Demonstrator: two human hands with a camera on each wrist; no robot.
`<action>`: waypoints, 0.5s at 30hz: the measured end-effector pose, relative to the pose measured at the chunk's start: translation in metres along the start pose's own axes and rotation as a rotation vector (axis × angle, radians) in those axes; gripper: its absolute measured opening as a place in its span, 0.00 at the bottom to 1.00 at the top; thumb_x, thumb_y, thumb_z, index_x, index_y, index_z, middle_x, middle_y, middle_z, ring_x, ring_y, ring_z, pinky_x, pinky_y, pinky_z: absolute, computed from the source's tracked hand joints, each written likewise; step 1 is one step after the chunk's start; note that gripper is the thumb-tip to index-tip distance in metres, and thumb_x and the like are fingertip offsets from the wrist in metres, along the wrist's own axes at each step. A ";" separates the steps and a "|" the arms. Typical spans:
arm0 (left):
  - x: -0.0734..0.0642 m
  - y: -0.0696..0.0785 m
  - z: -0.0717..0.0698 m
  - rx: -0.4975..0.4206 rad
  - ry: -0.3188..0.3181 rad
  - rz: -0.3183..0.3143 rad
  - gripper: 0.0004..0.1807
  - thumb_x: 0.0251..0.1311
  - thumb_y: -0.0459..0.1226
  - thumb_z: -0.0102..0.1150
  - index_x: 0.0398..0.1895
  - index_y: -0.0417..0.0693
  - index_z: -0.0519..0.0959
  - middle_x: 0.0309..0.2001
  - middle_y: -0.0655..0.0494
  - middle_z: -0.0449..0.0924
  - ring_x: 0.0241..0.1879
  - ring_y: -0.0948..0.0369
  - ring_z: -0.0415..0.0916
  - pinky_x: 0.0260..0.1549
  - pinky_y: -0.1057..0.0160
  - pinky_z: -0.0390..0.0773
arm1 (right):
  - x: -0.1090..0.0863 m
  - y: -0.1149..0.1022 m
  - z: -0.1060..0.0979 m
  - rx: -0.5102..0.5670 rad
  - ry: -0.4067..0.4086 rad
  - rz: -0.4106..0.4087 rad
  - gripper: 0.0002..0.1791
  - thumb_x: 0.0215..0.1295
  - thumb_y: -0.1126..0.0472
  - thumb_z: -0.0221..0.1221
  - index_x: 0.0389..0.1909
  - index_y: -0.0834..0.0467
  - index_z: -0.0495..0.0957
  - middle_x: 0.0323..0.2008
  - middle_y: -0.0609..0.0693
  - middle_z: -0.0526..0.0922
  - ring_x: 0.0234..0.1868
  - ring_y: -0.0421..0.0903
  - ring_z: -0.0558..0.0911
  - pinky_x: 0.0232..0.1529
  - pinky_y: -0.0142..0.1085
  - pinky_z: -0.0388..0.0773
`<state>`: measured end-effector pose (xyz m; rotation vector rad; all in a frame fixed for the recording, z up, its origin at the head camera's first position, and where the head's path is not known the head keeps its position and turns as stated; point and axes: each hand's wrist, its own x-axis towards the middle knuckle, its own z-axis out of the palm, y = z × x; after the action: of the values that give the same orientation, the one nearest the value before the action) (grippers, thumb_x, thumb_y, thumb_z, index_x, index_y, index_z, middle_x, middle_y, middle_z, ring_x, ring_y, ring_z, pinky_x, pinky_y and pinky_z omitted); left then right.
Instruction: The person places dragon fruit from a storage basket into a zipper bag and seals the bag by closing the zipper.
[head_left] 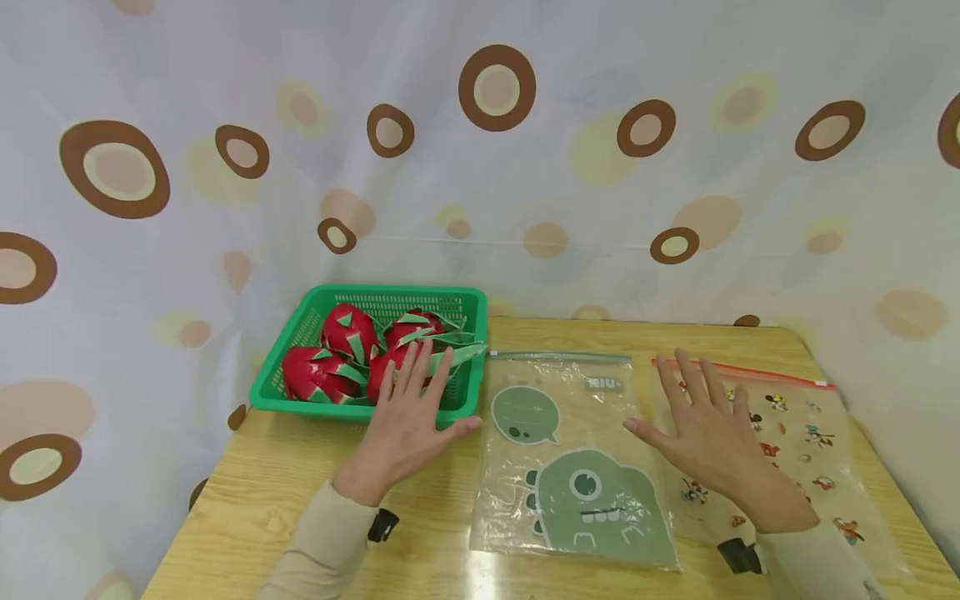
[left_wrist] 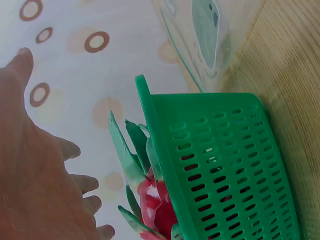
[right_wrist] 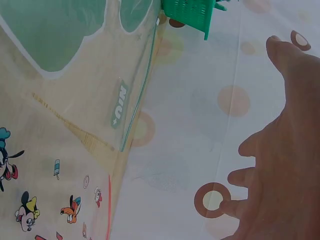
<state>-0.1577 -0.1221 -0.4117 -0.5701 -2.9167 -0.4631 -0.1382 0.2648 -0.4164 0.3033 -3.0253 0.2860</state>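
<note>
Behind the wooden table [head_left: 247, 492] hangs a dotted curtain [head_left: 450, 183], left hand [head_left: 407, 417] and right hand [head_left: 711, 437] spread wide near basket [head_left: 307, 407] and bags [head_left: 607, 500].

Extends the left arm [head_left: 318, 537] and the right arm [head_left: 813, 562] forward, both sleeved to the wrist. Holds the left hand [head_left: 407, 429] and the right hand [head_left: 708, 442] raised and well apart, showing their backs in the head view. Has the fingers [head_left: 422, 367] nearly straight, spread and pointing ahead. Angles the left thumb [head_left: 459, 429] rightward and the right thumb [head_left: 647, 432] leftward, each toward the other hand.
</note>
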 end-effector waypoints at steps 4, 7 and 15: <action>0.000 0.003 0.002 -0.032 -0.014 0.020 0.52 0.63 0.69 0.46 0.81 0.56 0.42 0.81 0.49 0.34 0.80 0.49 0.33 0.76 0.42 0.41 | -0.001 0.001 0.003 0.017 -0.007 -0.009 0.55 0.66 0.28 0.48 0.80 0.54 0.35 0.79 0.62 0.39 0.77 0.70 0.43 0.63 0.78 0.39; 0.000 0.007 0.004 -0.057 -0.012 0.035 0.51 0.63 0.69 0.45 0.81 0.55 0.43 0.81 0.48 0.37 0.80 0.47 0.36 0.75 0.41 0.47 | -0.001 0.001 0.005 0.036 -0.009 -0.020 0.54 0.68 0.30 0.48 0.80 0.55 0.34 0.79 0.63 0.40 0.77 0.69 0.44 0.64 0.76 0.41; 0.000 0.021 0.007 -0.175 -0.047 0.072 0.49 0.66 0.66 0.47 0.80 0.52 0.45 0.80 0.47 0.45 0.77 0.47 0.47 0.72 0.40 0.56 | 0.000 -0.001 0.006 0.090 0.006 -0.026 0.51 0.70 0.33 0.49 0.79 0.61 0.40 0.76 0.68 0.49 0.75 0.70 0.52 0.66 0.72 0.49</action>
<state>-0.1499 -0.1017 -0.4131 -0.7148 -2.9065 -0.7095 -0.1382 0.2631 -0.4217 0.3472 -3.0054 0.4211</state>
